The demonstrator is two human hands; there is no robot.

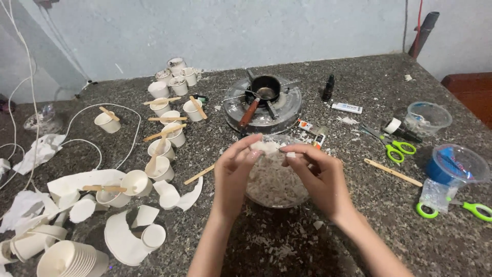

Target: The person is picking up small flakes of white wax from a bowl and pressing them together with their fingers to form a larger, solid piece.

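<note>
Both hands meet over the clear glass bowl (277, 197), which sits on the worktop (359, 231) directly below them, just in front of the person. Left hand (233, 172) and right hand (318, 177) are close together, fingertips pinched on one pale waxy chunk (265, 146) held between them, its long axis running left to right. Neither hand is nearer; they share it. The bowl is heaped with white, crumbly, irregular flakes. Beyond it sits a round metal burner (264, 110) carrying a small dark pot (265, 88). Paper cups (169, 138) with flat wooden sticks stand well to the left; green-handled scissors (394, 149) lie to the right on speckled stone.
</note>
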